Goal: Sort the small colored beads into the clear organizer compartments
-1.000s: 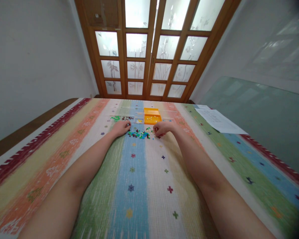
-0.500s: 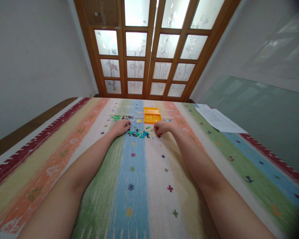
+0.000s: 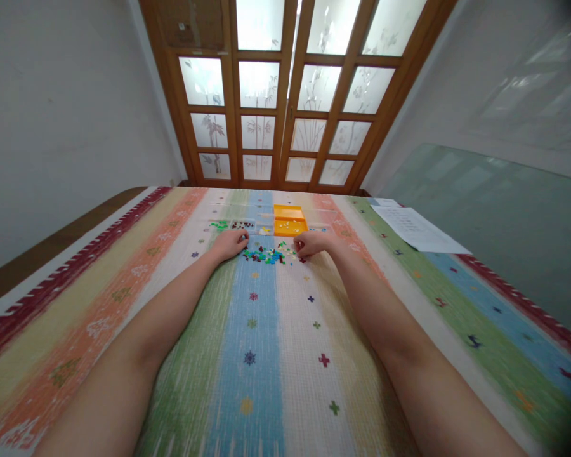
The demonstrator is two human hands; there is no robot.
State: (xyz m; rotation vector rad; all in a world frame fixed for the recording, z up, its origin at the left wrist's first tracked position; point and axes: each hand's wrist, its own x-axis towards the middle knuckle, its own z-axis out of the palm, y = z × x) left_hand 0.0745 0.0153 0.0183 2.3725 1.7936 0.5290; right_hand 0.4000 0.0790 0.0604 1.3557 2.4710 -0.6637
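Small green, blue, dark red and pale pieces lie in a loose pile (image 3: 266, 256) on the striped cloth. At the pile's left edge is my left hand (image 3: 231, 243), its fingers curled together; whatever they may hold is too small to make out. My right hand (image 3: 310, 243) is at the right edge, fingertips pinched down by the pale pieces (image 3: 285, 247). Just behind the hands stands an open orange box (image 3: 290, 213) with a few pale pieces in it. Beside it, clear plastic trays hold green pieces (image 3: 219, 225), dark pieces (image 3: 242, 225) and a few yellow and blue ones.
The table bears a striped, patterned cloth (image 3: 251, 317). Printed paper sheets (image 3: 416, 230) lie at the right. A wooden door with frosted panes (image 3: 258, 132) rises behind the table, and a pale green panel (image 3: 504, 197) stands along the right side.
Both hands stay in nearly the same place beside the pile. The whole view has shifted very slightly; the box, trays and pieces look unchanged.
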